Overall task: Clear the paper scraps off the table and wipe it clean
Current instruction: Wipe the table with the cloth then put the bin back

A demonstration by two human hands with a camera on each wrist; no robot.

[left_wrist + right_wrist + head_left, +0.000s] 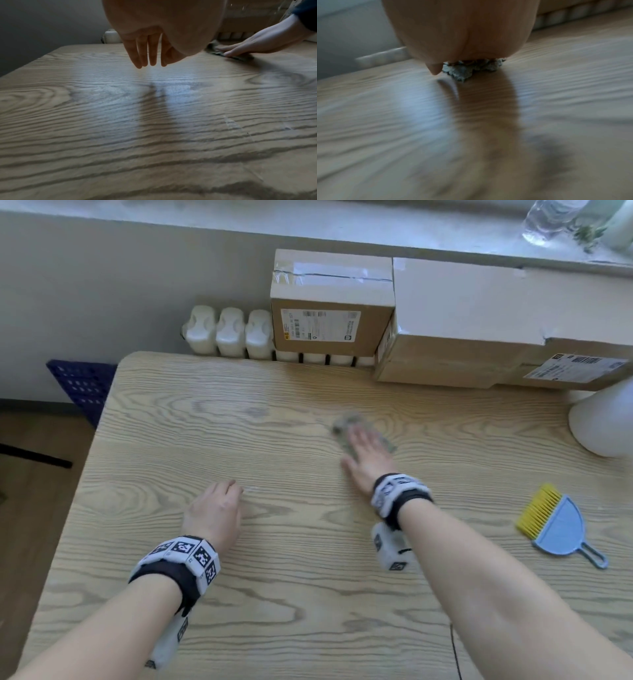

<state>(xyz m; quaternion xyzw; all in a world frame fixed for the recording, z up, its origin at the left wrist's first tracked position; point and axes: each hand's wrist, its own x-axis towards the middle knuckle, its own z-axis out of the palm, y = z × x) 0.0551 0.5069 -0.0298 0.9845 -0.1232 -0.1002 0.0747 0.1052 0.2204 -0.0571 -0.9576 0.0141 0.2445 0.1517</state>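
Note:
My right hand [364, 446] lies flat with straight fingers on a grey-green cloth [346, 422], pressing it onto the wooden table [274, 542] right of centre. The cloth [471, 69] peeks out crumpled beneath the palm in the right wrist view, which is motion-blurred. From the left wrist view the same hand [240, 47] and cloth [236, 56] show at the far right. My left hand [219, 505] rests near the table's middle left, its fingers [144, 54] relaxed, pointing down and holding nothing. No paper scraps are visible on the tabletop.
A blue dustpan with a yellow brush [555, 525] lies at the table's right. A white rounded object [603, 422] stands at the right edge. Cardboard boxes [332, 302] and a white radiator [229, 333] sit behind the table; a blue crate [82, 385] is at the left.

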